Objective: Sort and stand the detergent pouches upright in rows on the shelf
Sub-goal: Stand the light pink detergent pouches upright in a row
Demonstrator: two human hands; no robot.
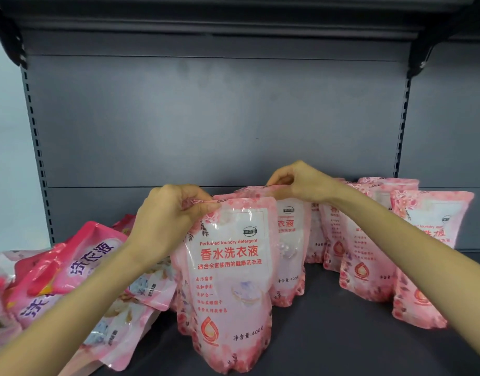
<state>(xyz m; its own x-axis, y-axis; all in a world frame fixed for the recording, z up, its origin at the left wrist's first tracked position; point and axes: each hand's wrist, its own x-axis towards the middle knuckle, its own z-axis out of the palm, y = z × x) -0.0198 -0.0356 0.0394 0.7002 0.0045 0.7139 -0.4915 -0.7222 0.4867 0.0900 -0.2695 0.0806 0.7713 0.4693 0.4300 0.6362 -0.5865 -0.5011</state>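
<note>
The grey back panel (206, 118) fills most of what I see, with slotted uprights at either side. Below it lies the dark shelf (328, 335) that carries everything.

Along the shelf's left edge sits a heap of pouches (71, 267), lying flat or tilted over one another, some deeper pink with purple lettering, some pale with flower prints. Toward the right edge, a row of pale pink pouches (366, 248) stands upright, running from the back panel forward, with one more upright pouch (434, 240) nearest the front on that side. My right forearm crosses in front of them.

Near the middle of the shelf, close to the front edge, the front pouch (233, 280) stands upright with its printed face toward me. Just behind it and a little to the right stands a second pouch (287, 240) of the same kind, partly hidden by the first.

My left hand (165, 215) grips the top left corner of the front pouch, thumb and fingers curled over its sealed edge. My right hand (301, 183) pinches the top edge of the second pouch between thumb and fingertips.
</note>
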